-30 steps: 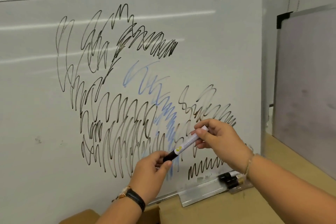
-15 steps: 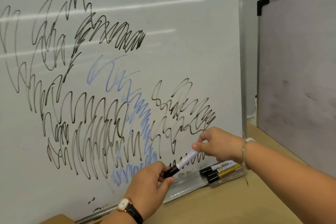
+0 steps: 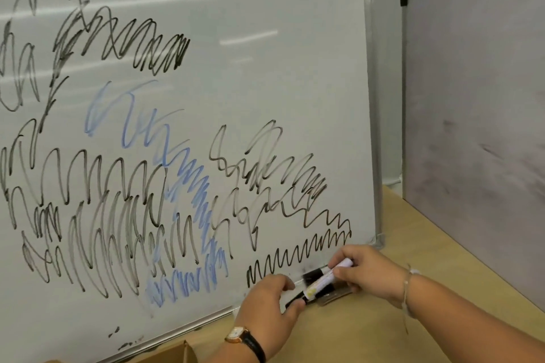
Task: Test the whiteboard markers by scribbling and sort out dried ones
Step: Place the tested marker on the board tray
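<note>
At the lower right corner of the large white aluminium-framed whiteboard (image 3: 280,82): we see both hands joined on one marker, low over the light wooden table (image 3: 368,333) on which the board stands.
Marker: the white-barrelled marker with a black end and a yellow mark (image 3: 323,281) lies slanted just in front of the board's bottom edge. Its black end is low and to the left, its white end higher and to the right.
Left hand: our left hand (image 3: 265,303) pinches the black end between thumb and fingers; we cannot tell whether a cap sits fully on.
Right hand: our right hand (image 3: 365,268) grips the white end with curled fingers.
Other markers: dark-capped markers (image 3: 314,274) lie just behind the held one along the board's bottom edge, mostly hidden, so we cannot count them.
Scribbles: black zigzag scribbles (image 3: 88,200) cover much of the board, some bold, some faint. Pale blue scribbles (image 3: 191,191) run down the middle, and a bold black zigzag row (image 3: 295,256) sits just above our hands.
Wrists: a gold-cased wristwatch on a black strap (image 3: 239,334) on the left, a thin pale bracelet (image 3: 408,280) on the right.
Right edge of the table: a second, grey-smudged board with a black corner cap (image 3: 477,127) stands apart from the first.
Near edge of the table: the corner of a brown cardboard box (image 3: 174,352).
</note>
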Tool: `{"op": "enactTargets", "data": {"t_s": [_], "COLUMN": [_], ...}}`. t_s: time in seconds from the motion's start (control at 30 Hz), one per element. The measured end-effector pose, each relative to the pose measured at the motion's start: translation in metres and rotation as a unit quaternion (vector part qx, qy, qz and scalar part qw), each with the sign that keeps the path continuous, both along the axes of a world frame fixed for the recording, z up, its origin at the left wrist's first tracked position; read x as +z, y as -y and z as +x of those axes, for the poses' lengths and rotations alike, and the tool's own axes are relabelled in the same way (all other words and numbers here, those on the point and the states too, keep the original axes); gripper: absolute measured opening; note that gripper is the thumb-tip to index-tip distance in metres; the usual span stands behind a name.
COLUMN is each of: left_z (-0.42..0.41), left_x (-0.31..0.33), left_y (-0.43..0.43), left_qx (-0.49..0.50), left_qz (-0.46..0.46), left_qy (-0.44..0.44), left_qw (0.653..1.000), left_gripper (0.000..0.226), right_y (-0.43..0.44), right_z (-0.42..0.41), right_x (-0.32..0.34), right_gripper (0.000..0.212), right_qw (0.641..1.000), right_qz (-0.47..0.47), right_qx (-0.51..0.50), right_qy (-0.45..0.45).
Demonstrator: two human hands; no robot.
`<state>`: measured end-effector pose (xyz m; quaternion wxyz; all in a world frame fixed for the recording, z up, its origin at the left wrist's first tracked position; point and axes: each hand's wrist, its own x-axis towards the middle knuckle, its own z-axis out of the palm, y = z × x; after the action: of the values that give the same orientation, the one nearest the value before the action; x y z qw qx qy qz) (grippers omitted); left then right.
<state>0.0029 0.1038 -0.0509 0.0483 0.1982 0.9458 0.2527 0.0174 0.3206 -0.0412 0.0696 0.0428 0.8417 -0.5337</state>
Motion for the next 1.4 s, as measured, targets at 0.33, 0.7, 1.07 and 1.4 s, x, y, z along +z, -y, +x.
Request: {"op": "enactTargets", "data": {"t_s": [0.33,0.7,1.07,1.4], "left_z": [-0.023,-0.020,-0.026,-0.014], "left_x": [-0.025,-0.046,-0.051,-0.037], "left_y": [-0.034,-0.054,-0.056,-0.040], "left_qx": [0.129,0.160,0.158,0.131], "left_qz": [0.151,0.147,0.140,0.130], "left_qy": [0.106,0.160,0.136,0.093], "left_qw": [0.974,0.963,0.968,0.979], "left_gripper": [0.019,0.057,0.050,0.044], "right_y": [-0.032,-0.038,-0.031,-0.011], "right_z": [-0.019,-0.031,-0.040,-0.033], "right_x": [-0.028,-0.055,-0.072,-0.067], "right_gripper": [0.017,0.028,0.023,0.018], "right_qw": [0.985,0.971,0.957,0.905], "right_qz": [-0.093,0.141,0.110,0.276], "right_qx": [-0.147,-0.185,-0.243,-0.233], "right_qy": [-0.004,-0.060,-0.114,-0.223]}}
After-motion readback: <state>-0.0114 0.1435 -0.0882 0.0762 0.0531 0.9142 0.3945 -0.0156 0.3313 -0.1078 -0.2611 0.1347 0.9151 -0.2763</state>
